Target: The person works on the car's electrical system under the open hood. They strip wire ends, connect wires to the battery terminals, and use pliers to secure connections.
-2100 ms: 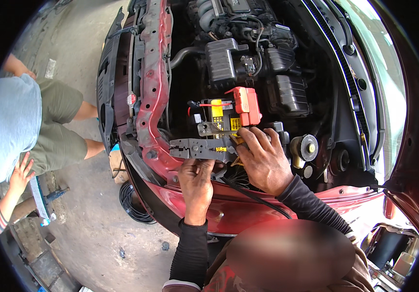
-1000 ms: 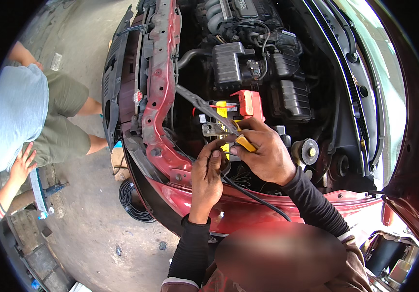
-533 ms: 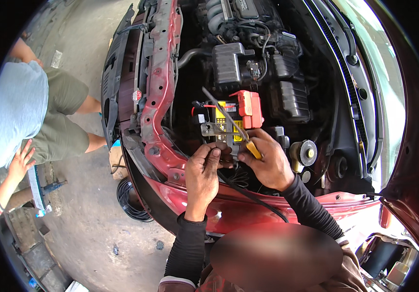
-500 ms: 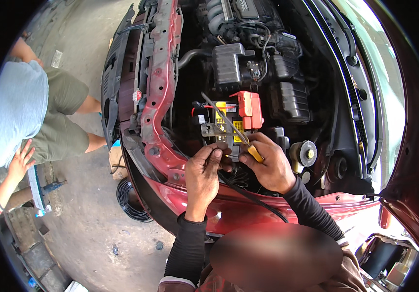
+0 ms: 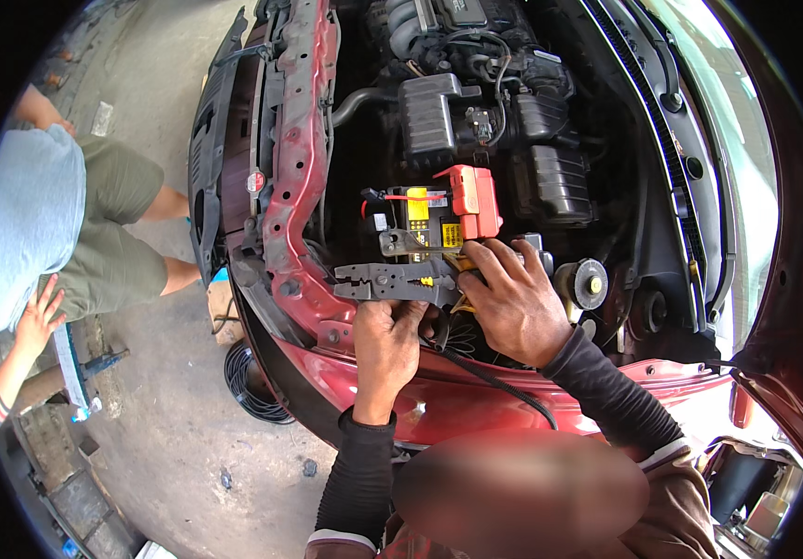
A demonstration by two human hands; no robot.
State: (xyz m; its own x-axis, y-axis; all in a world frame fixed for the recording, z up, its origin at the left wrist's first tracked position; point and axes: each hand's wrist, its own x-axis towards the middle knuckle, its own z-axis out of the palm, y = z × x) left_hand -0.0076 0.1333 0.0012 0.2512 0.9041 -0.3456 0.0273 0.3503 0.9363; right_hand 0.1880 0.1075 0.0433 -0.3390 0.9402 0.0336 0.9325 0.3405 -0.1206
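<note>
A grey wire stripper [image 5: 387,282] with yellow handles lies level above the front of the engine bay, its flat jaws pointing left. My right hand [image 5: 518,303] is wrapped round its handles. Just below the jaws, my left hand [image 5: 385,349] is closed in a pinch; what its fingertips hold is hidden, though a black cable [image 5: 499,384] runs away from them to the lower right. Beyond the tool sits the car battery [image 5: 434,228], with a red terminal cover [image 5: 474,200] and a thin red wire [image 5: 399,197] across its top. A metal bracket [image 5: 401,243] spans the battery.
The red body edge [image 5: 303,177] borders the bay on the left. A black air box [image 5: 429,116] and a capped reservoir [image 5: 581,286] stand around the battery. On the floor lies a coil of black cable [image 5: 257,382]. Another person [image 5: 38,224] stands at the left.
The wire stripper has turned from edge-on and upright to flat and level, jaws now leftward over my left hand. My right hand has rolled over its handles; my left stays nearly in place.
</note>
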